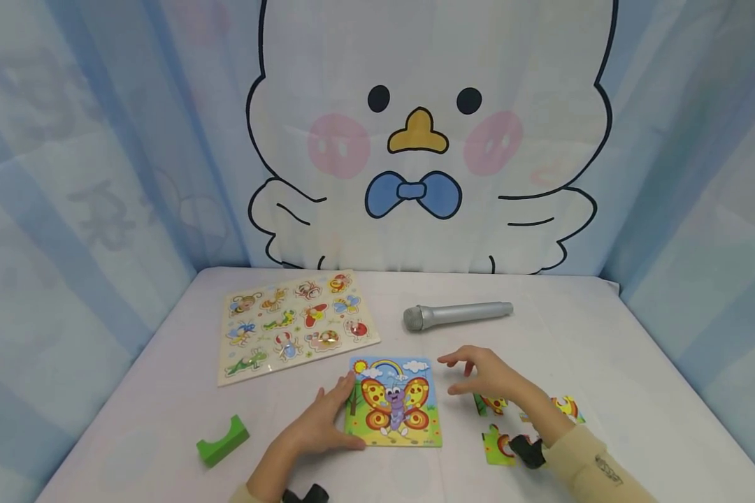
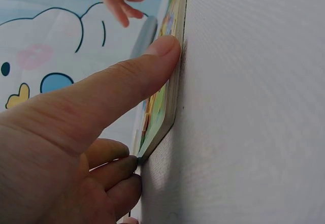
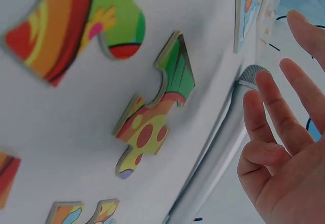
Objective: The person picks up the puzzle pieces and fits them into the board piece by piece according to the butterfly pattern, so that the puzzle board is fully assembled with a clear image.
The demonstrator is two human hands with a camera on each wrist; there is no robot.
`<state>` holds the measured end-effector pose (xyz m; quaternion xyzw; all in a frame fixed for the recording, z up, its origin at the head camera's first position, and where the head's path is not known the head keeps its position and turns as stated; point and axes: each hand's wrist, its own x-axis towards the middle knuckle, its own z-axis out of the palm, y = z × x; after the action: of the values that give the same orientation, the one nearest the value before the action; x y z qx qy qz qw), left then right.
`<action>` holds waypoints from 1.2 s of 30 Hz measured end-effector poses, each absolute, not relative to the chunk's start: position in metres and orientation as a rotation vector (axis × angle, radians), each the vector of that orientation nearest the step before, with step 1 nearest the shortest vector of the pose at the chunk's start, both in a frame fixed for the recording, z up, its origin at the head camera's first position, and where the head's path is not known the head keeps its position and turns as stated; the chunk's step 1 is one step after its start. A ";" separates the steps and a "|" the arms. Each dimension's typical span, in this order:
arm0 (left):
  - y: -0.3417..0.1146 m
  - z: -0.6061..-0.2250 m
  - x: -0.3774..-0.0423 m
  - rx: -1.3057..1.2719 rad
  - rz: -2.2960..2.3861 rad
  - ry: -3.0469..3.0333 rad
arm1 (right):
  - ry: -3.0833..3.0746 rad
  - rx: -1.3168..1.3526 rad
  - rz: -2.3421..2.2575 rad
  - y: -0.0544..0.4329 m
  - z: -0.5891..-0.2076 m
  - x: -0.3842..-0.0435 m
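A square butterfly puzzle board (image 1: 395, 405) lies flat on the white table. My left hand (image 1: 317, 425) holds it by its lower-left corner, thumb against the near edge and fingers along the left side. In the left wrist view the thumb (image 2: 165, 46) presses on the board's rim. To the right of the board, my right hand (image 1: 487, 375) hovers with spread, loosely bent fingers and holds nothing. Under and beside the right forearm lie several loose puzzle pieces (image 1: 495, 444), partly hidden. The right wrist view shows a green-and-red spotted piece (image 3: 147, 130) up close.
A larger board with insect pictures (image 1: 224, 349) lies at the back left. Behind the butterfly board is a grey toy microphone (image 1: 462, 314). A green arched block (image 1: 223, 441) sits at the front left. Printed curtains (image 1: 428, 244) stand around the table's back and sides.
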<state>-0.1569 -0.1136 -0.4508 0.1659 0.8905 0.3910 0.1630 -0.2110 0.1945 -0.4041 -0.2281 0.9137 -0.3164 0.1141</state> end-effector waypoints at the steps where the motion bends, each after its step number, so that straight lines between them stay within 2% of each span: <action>1: -0.114 -0.451 -0.157 0.472 1.113 2.540 | 2.682 -0.665 -0.923 0.197 -0.404 -0.210; 24: -0.114 -0.449 -0.156 0.468 1.114 2.537 | 2.671 -0.583 -0.882 0.252 -0.412 -0.186; 36: -0.114 -0.451 -0.157 0.468 1.095 2.558 | 2.648 -0.545 -0.843 0.259 -0.416 -0.187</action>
<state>-0.1571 -0.1137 -0.4507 0.1639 0.8949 0.3833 0.1593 -0.1866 0.2591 -0.4159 -0.1901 0.9239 -0.2942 0.1540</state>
